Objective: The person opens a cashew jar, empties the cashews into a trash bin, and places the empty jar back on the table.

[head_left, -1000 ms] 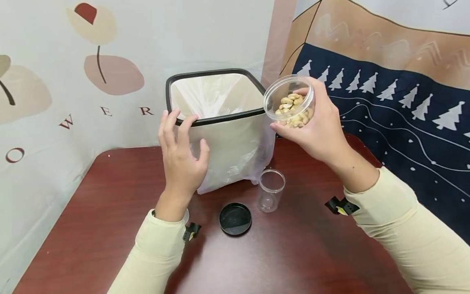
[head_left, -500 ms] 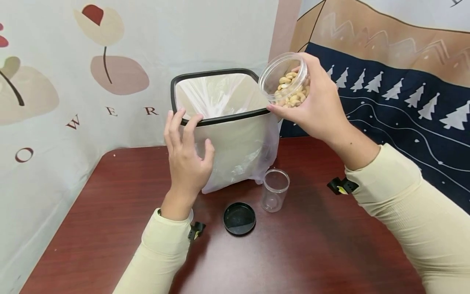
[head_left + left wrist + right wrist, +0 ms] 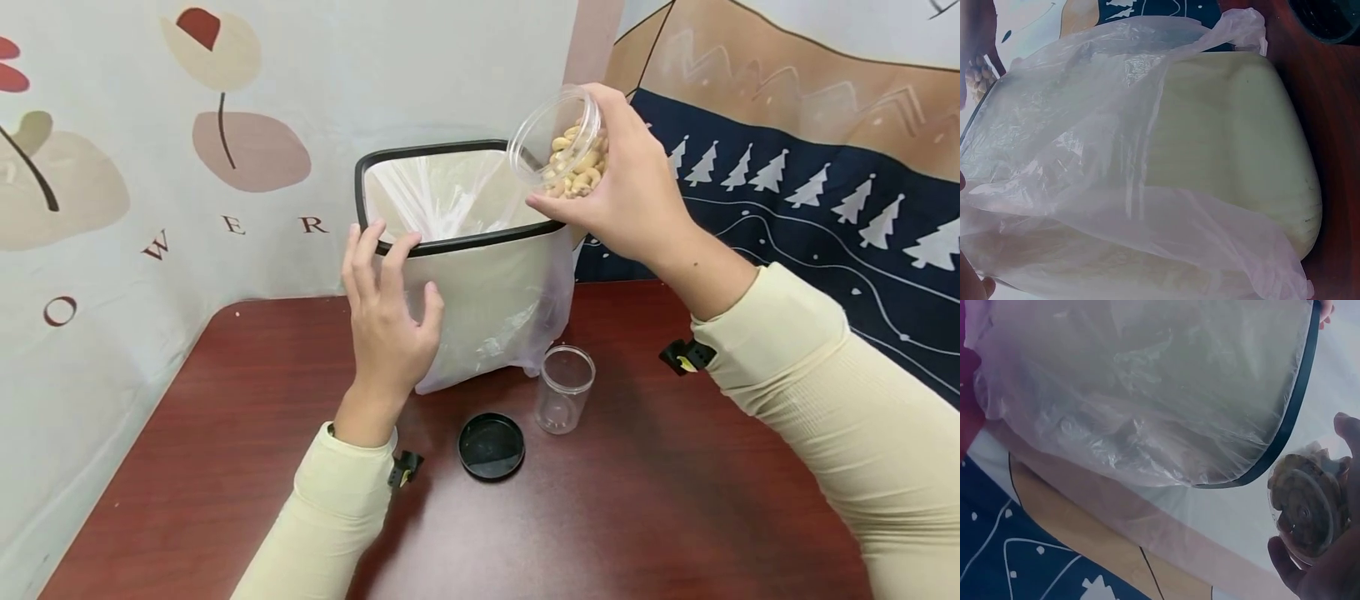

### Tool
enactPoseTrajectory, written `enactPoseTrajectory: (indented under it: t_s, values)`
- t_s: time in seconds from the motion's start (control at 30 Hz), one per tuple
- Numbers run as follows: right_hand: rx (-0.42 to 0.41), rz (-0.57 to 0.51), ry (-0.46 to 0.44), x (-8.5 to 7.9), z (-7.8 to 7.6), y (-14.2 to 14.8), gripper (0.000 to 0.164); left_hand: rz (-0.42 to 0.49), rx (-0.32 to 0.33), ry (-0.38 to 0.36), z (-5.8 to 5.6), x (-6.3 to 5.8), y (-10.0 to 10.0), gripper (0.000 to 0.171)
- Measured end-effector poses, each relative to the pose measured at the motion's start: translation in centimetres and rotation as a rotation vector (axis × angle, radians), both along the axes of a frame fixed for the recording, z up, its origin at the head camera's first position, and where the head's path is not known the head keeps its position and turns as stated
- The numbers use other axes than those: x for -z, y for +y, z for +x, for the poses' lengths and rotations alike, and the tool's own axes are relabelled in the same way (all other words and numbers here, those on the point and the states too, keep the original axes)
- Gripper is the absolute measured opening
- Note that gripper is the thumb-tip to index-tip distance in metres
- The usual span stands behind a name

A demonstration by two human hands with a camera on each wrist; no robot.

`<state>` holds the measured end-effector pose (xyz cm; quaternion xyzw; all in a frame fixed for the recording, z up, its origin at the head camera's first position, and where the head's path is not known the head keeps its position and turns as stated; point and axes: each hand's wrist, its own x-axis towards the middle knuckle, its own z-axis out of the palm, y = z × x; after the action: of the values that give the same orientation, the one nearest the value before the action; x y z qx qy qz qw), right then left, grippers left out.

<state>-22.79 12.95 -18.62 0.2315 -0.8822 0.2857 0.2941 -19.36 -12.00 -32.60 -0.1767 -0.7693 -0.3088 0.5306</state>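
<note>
My right hand [image 3: 637, 179] grips a clear plastic jar [image 3: 536, 137] that holds cashews [image 3: 581, 167]. The jar is tilted, its mouth toward the left, over the right side of a trash can [image 3: 480, 308]. In the right wrist view the jar's base [image 3: 1304, 512] shows with the nuts behind it. A black rim [image 3: 480, 240] rings the can, over a translucent plastic bag [image 3: 1085, 137] that lines it and hangs down outside. The fingertips of my left hand [image 3: 390, 325] rest over the front left of this rim, thumb held apart.
On the red-brown table [image 3: 600, 517] in front of the can stands an open clear jar [image 3: 566, 392] with no nuts visible inside. To its left lies a black round lid [image 3: 491, 447]. A pale round edge shows behind the left cuff. Printed cloth [image 3: 450, 67] hangs behind.
My right hand has raised the jar of cashews, moved it left over the can and tipped it further. My left hand stays at the rim. The view has shifted slightly.
</note>
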Motion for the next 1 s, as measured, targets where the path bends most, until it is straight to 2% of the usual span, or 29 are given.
enactPoseTrajectory:
  t_s: [0.43,0.6,1.0]
  values:
    - [0.051,0.135,-0.024,-1.3,-2.1,-1.0,0.102,-0.002,-0.002,0.019,0.0,0.0,0.1,0.045]
    - [0.055,0.125,-0.059,-1.2,-2.7,-1.3,0.103,0.001,-0.005,0.019,0.0,-0.1,0.1,0.045]
    - [0.052,0.168,-0.073,-0.6,-3.3,-2.0,0.104,-0.005,0.004,0.021,0.0,-0.1,0.1,0.047]
